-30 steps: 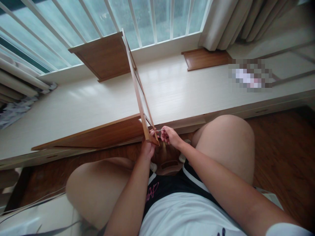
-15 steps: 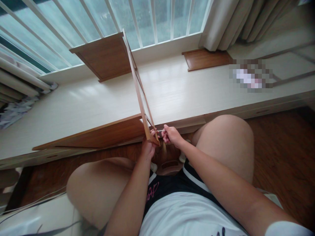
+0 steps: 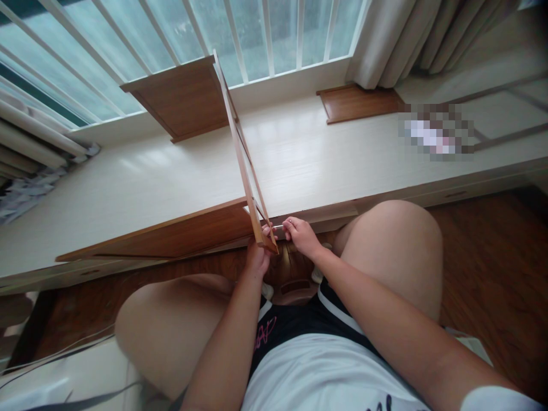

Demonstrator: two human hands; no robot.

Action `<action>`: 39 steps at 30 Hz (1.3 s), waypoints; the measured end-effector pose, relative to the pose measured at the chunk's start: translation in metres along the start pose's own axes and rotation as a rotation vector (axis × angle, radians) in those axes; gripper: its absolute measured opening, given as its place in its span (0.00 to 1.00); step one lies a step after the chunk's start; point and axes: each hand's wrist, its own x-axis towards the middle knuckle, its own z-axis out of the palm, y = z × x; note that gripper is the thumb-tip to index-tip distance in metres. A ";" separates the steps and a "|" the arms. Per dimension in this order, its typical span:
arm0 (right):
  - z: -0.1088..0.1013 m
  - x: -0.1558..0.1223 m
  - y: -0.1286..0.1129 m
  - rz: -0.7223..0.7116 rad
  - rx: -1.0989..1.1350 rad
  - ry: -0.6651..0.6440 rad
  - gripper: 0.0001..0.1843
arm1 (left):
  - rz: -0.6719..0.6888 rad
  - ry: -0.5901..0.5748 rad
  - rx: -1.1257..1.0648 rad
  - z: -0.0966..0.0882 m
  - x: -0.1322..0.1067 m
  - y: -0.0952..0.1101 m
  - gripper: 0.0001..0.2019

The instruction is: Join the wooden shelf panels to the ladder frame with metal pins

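My right hand (image 3: 301,235) is closed in a pinch on a thin shiny metal rod (image 3: 278,226), which looks like a small hex key or driver. The rod points left at the near end of a narrow upright wooden frame (image 3: 245,165). Around that same end my left hand (image 3: 258,258) is closed, its fingertips showing between the frame's two bars. A long brown wooden panel (image 3: 180,228) meets the frame from the left along the ledge's front edge. Farther back, a second brown panel (image 3: 184,100) joins the frame's far end. The rod's tip is too small to make out.
The pieces stand on a pale window ledge (image 3: 141,177) below a barred window (image 3: 282,34). A loose brown board (image 3: 359,104) lies at the back right, by a beige curtain (image 3: 381,45). My knees flank the work, and a dark wooden floor (image 3: 483,257) lies below.
My right hand's fingers have shifted and straightened slightly on the rod, showing more of a turned grip. My left hand, the frame and the panels look the same.
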 end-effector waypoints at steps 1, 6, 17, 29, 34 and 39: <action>-0.001 -0.001 -0.001 -0.018 -0.036 0.002 0.18 | -0.001 0.002 0.001 0.000 0.000 0.000 0.16; -0.003 -0.003 -0.004 -0.041 -0.135 0.017 0.18 | -0.005 0.000 0.006 0.000 -0.001 0.000 0.17; -0.004 -0.003 -0.003 -0.064 -0.174 0.031 0.19 | 0.002 -0.005 0.006 0.002 -0.003 0.002 0.17; -0.004 -0.003 -0.001 -0.099 -0.357 0.082 0.18 | 0.002 -0.017 0.015 0.001 -0.003 0.002 0.17; -0.005 -0.004 0.000 -0.112 -0.452 0.098 0.19 | 0.002 -0.030 0.022 0.002 -0.004 0.004 0.17; -0.003 -0.004 0.005 -0.067 -0.352 0.091 0.20 | 0.011 -0.027 0.019 0.003 -0.005 0.003 0.17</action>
